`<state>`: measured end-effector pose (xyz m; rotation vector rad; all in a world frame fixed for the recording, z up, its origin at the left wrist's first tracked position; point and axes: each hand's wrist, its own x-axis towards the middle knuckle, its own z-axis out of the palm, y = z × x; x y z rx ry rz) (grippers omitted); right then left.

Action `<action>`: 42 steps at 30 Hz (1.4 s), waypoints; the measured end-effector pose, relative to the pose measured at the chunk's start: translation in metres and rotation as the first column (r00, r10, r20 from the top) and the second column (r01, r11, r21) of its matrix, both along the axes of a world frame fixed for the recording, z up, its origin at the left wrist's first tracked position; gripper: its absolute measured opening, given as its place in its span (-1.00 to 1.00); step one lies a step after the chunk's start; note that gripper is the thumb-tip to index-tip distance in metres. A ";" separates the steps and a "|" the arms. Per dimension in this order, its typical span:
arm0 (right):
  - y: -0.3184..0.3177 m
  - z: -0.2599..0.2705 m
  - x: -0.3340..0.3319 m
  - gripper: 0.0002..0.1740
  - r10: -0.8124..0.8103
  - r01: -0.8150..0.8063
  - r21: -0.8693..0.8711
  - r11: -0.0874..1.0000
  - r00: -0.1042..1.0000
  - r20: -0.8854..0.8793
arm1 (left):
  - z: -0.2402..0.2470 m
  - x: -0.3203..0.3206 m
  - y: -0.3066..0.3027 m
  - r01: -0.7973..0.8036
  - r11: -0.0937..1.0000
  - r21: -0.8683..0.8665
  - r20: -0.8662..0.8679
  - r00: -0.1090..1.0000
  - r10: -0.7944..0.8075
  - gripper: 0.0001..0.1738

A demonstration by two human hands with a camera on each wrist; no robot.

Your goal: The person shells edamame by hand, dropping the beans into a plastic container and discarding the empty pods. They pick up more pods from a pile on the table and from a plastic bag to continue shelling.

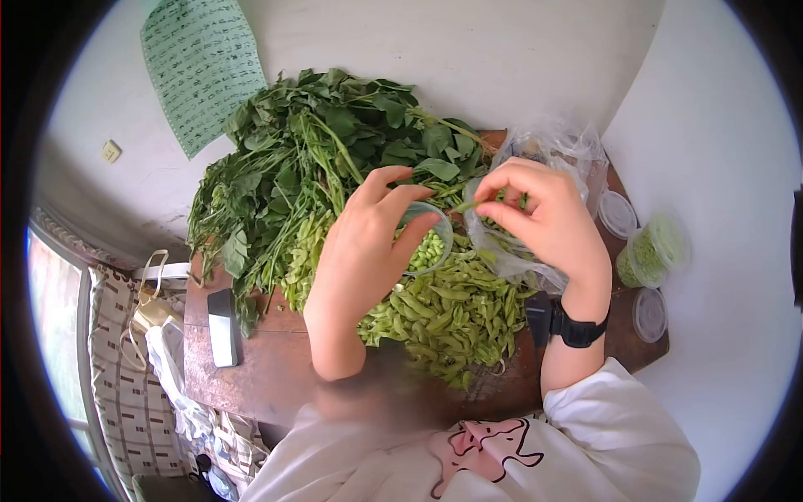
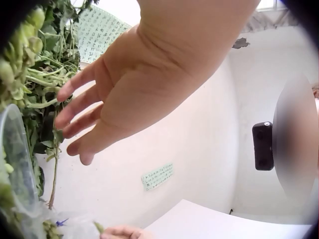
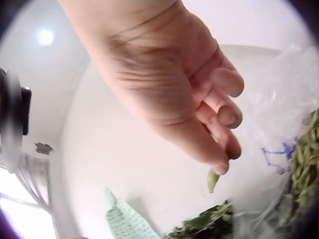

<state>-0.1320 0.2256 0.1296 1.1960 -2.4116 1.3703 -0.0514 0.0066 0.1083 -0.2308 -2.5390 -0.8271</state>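
My right hand [image 1: 539,213] pinches a green soybean pod [image 3: 213,180] between thumb and fingertips, and the pod's tip points left in the head view. Across from it, my left hand [image 1: 361,247] is held above the heap with its fingers spread and nothing in them. Between and below the hands stands a clear plastic bowl [image 1: 450,244] containing shelled green beans [image 1: 430,253], partly hidden by the left hand. Around the bowl's near side lies a broad pile of pods [image 1: 456,314]. Under the right hand is a clear plastic bag [image 1: 577,151] with pods in it.
Leafy bean plants [image 1: 335,125] are heaped against the wall behind the bowl. At the right stand a tub of green bits [image 1: 644,259] and two round lids, one lid [image 1: 650,315] nearer me. A phone [image 1: 222,328] lies at the left of the wooden table [image 1: 259,385].
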 end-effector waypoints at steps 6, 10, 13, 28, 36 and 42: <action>-0.014 -0.006 0.003 -0.80 0.094 -0.105 -0.125 0.987 0.991 -0.091 | 0.007 0.001 -0.001 0.215 0.954 0.209 -0.019 0.976 -0.215 -0.82; -0.013 -0.008 0.000 -0.75 0.107 -0.131 -0.181 0.975 0.985 -0.137 | 0.007 -0.001 0.000 0.328 0.928 0.178 -0.157 0.940 -0.303 -0.86; -0.013 0.000 0.006 -0.72 0.088 -0.095 -0.161 0.982 0.995 -0.045 | 0.008 -0.002 0.003 0.295 0.938 0.179 -0.168 0.949 -0.266 -0.86; -0.014 0.003 0.009 -0.85 0.171 -0.159 -0.267 0.951 0.985 0.022 | 0.015 0.003 0.009 0.331 0.871 0.363 -0.062 0.941 -0.331 -0.76; -0.014 -0.002 0.012 -0.78 0.363 -0.284 -0.426 0.859 0.924 0.116 | 0.012 0.004 0.003 0.376 0.677 0.633 0.004 0.872 -0.489 -0.81; -0.011 0.003 0.012 -0.77 0.381 -0.315 -0.358 0.879 0.915 0.130 | 0.012 0.006 -0.003 0.305 0.450 0.839 0.068 0.763 -0.643 -0.79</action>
